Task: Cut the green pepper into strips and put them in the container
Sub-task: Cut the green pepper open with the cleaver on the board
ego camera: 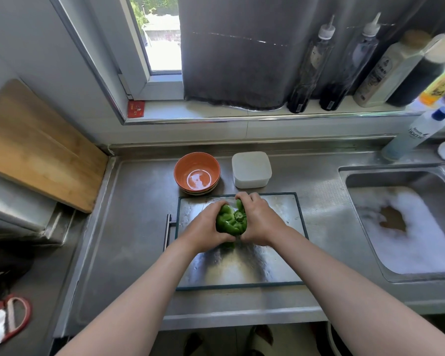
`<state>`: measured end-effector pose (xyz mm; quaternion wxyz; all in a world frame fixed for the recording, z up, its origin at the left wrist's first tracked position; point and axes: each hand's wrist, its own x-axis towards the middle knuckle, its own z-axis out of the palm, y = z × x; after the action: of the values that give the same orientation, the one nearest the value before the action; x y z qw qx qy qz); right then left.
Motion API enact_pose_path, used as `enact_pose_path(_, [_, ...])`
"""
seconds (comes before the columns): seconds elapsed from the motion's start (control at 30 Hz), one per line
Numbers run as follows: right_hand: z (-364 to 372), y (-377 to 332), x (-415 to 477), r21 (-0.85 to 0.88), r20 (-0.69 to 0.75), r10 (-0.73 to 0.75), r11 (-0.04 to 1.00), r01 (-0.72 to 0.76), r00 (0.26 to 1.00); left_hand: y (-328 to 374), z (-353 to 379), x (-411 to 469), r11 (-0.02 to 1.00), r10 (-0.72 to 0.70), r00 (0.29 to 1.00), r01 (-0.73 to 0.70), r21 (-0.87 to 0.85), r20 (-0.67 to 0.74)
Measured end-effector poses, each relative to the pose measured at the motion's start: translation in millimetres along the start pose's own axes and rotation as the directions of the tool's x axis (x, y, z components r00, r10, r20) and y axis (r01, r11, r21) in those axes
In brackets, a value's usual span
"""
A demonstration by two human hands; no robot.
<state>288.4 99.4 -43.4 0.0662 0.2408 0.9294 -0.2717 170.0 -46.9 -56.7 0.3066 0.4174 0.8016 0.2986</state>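
A green bell pepper (pixel 231 222) is clasped between the left grip (pixel 206 227) and right grip (pixel 260 222) over a dark-rimmed steel cutting board (pixel 242 268) on the stainless counter (pixel 139 227), a square white plastic container (pixel 251 169) set behind, a foamy sink (pixel 396 179) alongside.

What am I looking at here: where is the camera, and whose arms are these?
No machine here: a person works bare-handed. The one picture comes from a wide-angle camera worn on the head, looking down at a steel counter. The left hand and right hand both grip a green pepper over a metal cutting board. Behind the board stand an orange bowl and a white container; a sink of foamy water lies to the right. No strips show yet.
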Motion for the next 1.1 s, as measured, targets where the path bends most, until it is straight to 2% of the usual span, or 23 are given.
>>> enact_pose_path(0.1, [0.9, 1.3, -4.0, 0.045, -0.072, 0.059, 0.997, -0.055, 0.996, -3.6, 5.1, -1.9, 1.000, 0.002, 0.999, -0.002, -0.017, -0.045])
enact_pose_path(0.3, [-0.3, 6.3, -11.7, 0.223, -0.092, 0.091, 0.972, -0.069, 0.992, -11.7, 6.7, -10.2, 0.990, -0.076, 0.996, 0.069, -0.122, -0.054])
enact_pose_path(0.4, [-7.3, 12.4, -16.7, 0.219, -0.132, 0.151, 0.968, -0.120, 0.980, -16.0, 2.3, -14.3, 0.984, -0.097, 0.991, 0.081, -0.156, -0.097])
enact_pose_path(0.5, [-15.1, 27.0, -18.3, 0.358, -0.171, 0.247, 0.918, -0.173, 0.954, -20.2, -3.2, -15.8, 0.982, -0.115, 0.988, 0.097, -0.164, -0.104])
enact_pose_path(0.8, [-11.0, 65.7, -20.8, 0.569, -0.279, 0.420, 0.797, -0.203, 0.864, -10.3, 7.0, -11.8, 0.963, -0.181, 0.966, 0.136, -0.233, -0.185])
enact_pose_path(0.97, [1.3, 81.1, -29.1, 0.578, -0.257, 0.505, 0.764, -0.287, 0.824, -0.8, 17.0, -3.8, 0.957, -0.194, 0.969, 0.153, -0.245, -0.153])
enact_pose_path(1.1, [-2.1, 86.2, -32.7, 0.479, -0.198, 0.530, 0.786, -0.391, 0.824, 2.6, 24.0, -2.2, 0.965, -0.177, 0.976, 0.146, -0.220, -0.128])
